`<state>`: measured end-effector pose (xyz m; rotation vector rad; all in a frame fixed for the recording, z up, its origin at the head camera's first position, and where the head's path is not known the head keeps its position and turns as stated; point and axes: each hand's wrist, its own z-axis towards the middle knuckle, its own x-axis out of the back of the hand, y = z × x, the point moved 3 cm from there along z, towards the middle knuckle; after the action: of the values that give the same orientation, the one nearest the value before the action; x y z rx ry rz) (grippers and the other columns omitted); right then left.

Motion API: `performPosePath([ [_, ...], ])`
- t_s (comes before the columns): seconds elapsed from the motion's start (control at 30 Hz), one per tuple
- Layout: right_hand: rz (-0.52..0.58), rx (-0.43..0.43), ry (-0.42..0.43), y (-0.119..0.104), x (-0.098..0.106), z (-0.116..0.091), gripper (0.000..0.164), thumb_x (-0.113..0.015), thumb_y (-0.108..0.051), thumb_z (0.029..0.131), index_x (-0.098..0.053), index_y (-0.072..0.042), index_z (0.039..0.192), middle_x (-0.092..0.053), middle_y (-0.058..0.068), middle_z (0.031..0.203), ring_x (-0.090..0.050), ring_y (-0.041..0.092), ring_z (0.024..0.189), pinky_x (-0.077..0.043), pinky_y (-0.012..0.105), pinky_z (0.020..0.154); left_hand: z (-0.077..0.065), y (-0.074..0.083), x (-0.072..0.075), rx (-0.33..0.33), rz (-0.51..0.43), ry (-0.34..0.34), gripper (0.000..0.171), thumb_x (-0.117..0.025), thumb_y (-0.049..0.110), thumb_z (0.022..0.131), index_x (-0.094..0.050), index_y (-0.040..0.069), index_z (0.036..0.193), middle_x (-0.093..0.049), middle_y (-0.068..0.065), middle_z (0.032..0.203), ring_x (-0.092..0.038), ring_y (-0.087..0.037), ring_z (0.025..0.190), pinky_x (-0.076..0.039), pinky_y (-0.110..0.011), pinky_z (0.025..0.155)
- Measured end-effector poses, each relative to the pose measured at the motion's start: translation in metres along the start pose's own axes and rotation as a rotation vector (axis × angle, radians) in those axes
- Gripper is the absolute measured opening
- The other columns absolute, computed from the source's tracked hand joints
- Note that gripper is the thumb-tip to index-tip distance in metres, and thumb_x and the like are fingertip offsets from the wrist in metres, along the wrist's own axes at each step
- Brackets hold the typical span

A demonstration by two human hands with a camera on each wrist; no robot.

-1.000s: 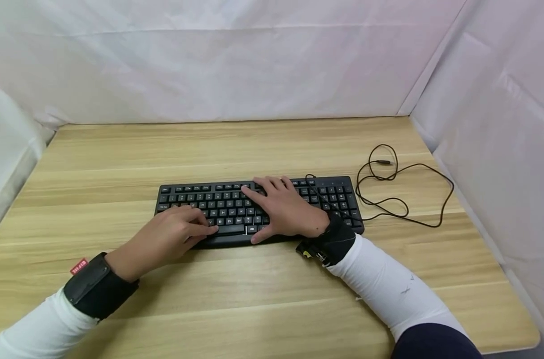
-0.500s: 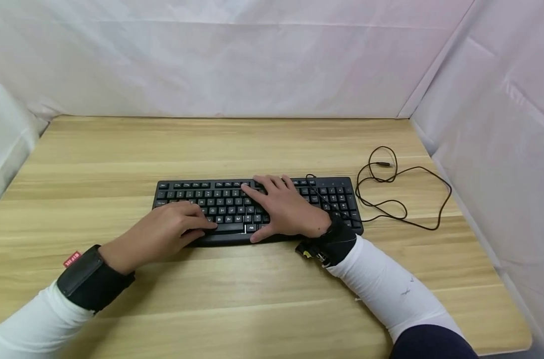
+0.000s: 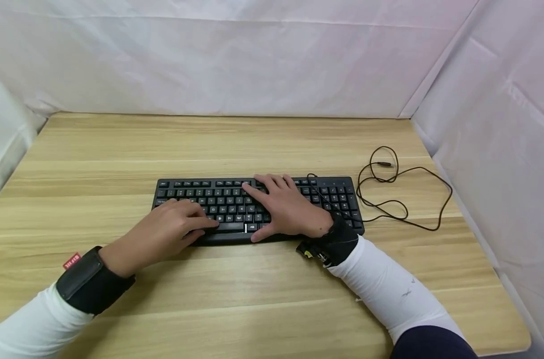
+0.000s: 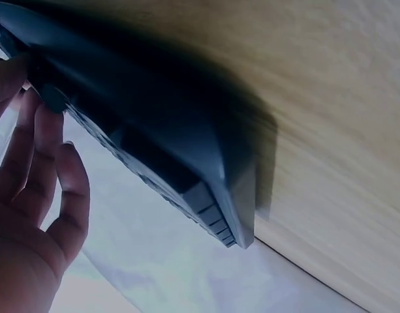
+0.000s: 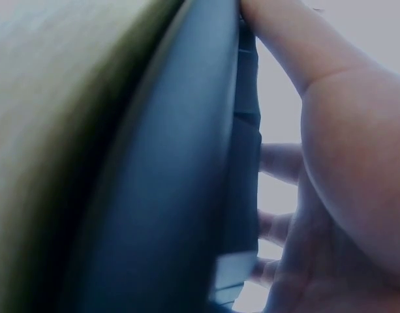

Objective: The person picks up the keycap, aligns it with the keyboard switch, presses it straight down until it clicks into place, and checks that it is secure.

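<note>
A black keyboard lies on the wooden table. The left hand is over its left half, with thumb and index finger reaching the left end of the space bar. In the left wrist view the bent fingers meet a small dark piece at the keys; I cannot tell whether they pinch it. Across the middle of the keyboard the right hand is spread flat, its thumb at the front edge and its fingertips towards the back edge. Part of the keys is hidden under both hands.
The keyboard's black cable runs over the number keys and lies in loose loops on the table to the right. Its plug rests among the loops. White sheets hang behind and at both sides.
Both hands hold nearly the same places on the keyboard. The head view has tilted slightly, so the table and keyboard's left end sit a little higher in it.
</note>
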<state>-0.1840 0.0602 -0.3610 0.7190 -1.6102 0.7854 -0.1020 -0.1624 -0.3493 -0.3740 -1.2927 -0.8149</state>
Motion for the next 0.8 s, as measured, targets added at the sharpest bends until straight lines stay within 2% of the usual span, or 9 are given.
performPosePath([
  [0.4,-0.011,-0.004,0.003,0.0014,0.0023,-0.0008,0.113,-0.055,-0.081,0.064,-0.017,-0.022,0.152,-0.019,0.014,0.153,-0.016,0.031,0.135,-0.018,0.059,0.107,-0.0017,0.0027,0.0007,-0.02,0.043,-0.017,0.029,-0.075,0.006,0.076,-0.076,0.02,0.101,-0.065,0.0,0.087,-0.055,-0.013,0.078,-0.051,-0.037,0.066],
  [0.67,0.001,-0.007,0.004,0.0007,-0.0002,-0.0006,0.113,-0.056,-0.081,0.064,-0.018,-0.022,0.152,-0.019,0.014,0.153,-0.016,0.031,0.135,-0.018,0.059,0.108,-0.0023,0.0048,-0.0026,0.038,0.045,-0.001,0.026,-0.075,0.01,0.077,-0.075,0.021,0.101,-0.066,0.002,0.085,-0.055,-0.012,0.077,-0.051,-0.036,0.064],
  [0.8,0.011,-0.001,0.008,0.0005,-0.0007,-0.0003,0.113,-0.056,-0.081,0.064,-0.018,-0.022,0.152,-0.018,0.015,0.153,-0.015,0.031,0.135,-0.017,0.06,0.107,-0.0037,0.0052,-0.0036,0.043,0.046,0.006,0.029,-0.076,0.01,0.076,-0.074,0.019,0.103,-0.067,-0.001,0.086,-0.057,-0.015,0.078,-0.052,-0.038,0.065],
])
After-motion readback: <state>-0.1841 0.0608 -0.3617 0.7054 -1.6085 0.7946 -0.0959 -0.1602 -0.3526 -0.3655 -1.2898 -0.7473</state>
